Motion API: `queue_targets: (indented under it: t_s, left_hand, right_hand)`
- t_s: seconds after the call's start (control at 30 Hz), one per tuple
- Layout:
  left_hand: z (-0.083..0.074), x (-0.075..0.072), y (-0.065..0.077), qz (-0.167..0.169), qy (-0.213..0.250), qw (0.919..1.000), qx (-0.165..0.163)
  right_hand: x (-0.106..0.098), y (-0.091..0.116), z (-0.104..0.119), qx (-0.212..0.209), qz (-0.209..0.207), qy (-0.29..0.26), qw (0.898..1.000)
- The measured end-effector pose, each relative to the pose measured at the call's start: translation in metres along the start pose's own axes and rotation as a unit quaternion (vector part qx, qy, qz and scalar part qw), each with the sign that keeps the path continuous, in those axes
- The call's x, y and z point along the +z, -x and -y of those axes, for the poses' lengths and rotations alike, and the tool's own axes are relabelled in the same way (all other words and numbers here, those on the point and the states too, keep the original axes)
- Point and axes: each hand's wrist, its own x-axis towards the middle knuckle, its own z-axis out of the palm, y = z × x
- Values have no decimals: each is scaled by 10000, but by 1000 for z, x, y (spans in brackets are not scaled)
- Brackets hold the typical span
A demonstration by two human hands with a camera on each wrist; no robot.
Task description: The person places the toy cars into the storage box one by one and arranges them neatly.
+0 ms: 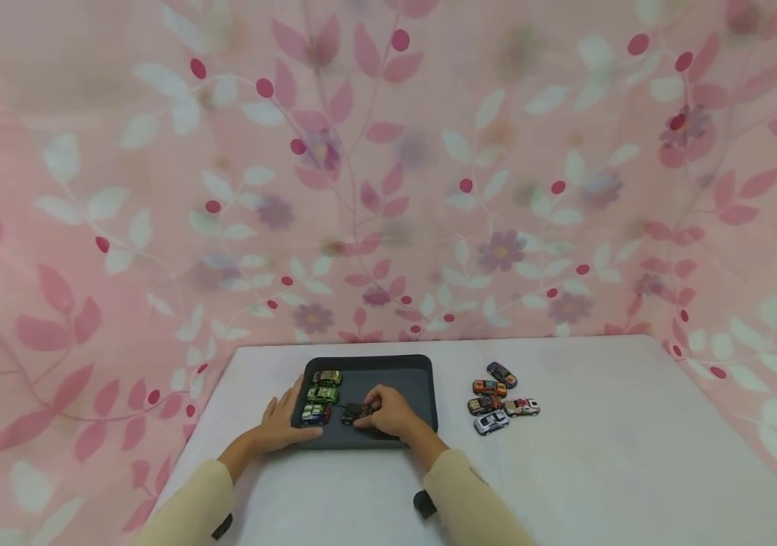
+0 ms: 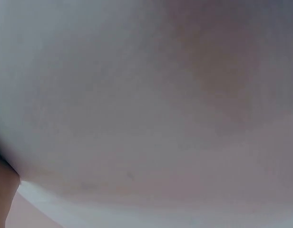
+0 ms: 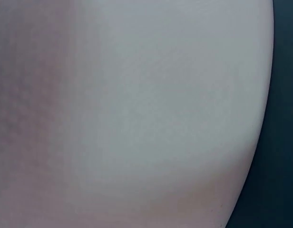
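Observation:
A dark grey tray (image 1: pixel 398 379) lies on the table. Down its left side stand a camouflage-like toy car (image 1: pixel 327 378), a green toy car (image 1: pixel 322 394) and a blue-and-red toy car (image 1: pixel 316 414), one below another. My right hand (image 1: pixel 391 412) pinches a black toy car (image 1: pixel 356 413) by its right part, low over the tray floor beside that column; whether it touches the floor I cannot tell. With fingers spread, my left hand (image 1: pixel 282 421) rests against the tray's left edge, thumb along the lower left corner. Both wrist views show only blurred close surfaces.
Right of the tray, several toy cars lie grouped on the white table (image 1: pixel 593 440), among them a silver car (image 1: pixel 492 422), a white-and-red car (image 1: pixel 521 407) and an orange car (image 1: pixel 489 387). A pink floral cloth (image 1: pixel 388 189) hangs behind the table.

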Motion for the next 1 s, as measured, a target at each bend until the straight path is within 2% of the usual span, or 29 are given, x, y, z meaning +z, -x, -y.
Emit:
queue_targets:
  t_s: [0.27, 0.57, 0.7, 0.77, 0.83, 0.9, 1.0]
  left_hand:
    - [14, 4, -3, 102, -236, 9991, -349]
    - [-2, 7, -10, -174, -133, 9995, -233]
    - [-7, 10, -14, -70, -252, 9991, -345]
    - [-7, 12, -16, 18, -293, 9987, -408]
    - [-7, 12, -15, 15, -234, 9990, -380]
    - [-4, 11, -13, 9, -244, 9987, -437]
    - [2, 6, -8, -68, -266, 9986, -454]
  right_hand:
    - [7, 5, -4, -36, 77, -125, 9999]
    - [-8, 3, -2, -101, 133, 8, 9999]
    - [-14, 5, 0, -144, 65, 180, 9997]
    - [-15, 7, 1, -225, -18, 514, 9984]
    - [-17, 9, 3, -302, -131, 1062, 9938]
    - [-20, 11, 6, -548, -223, 1693, 9838]
    - [-32, 11, 12, -1218, -305, 2604, 9573]
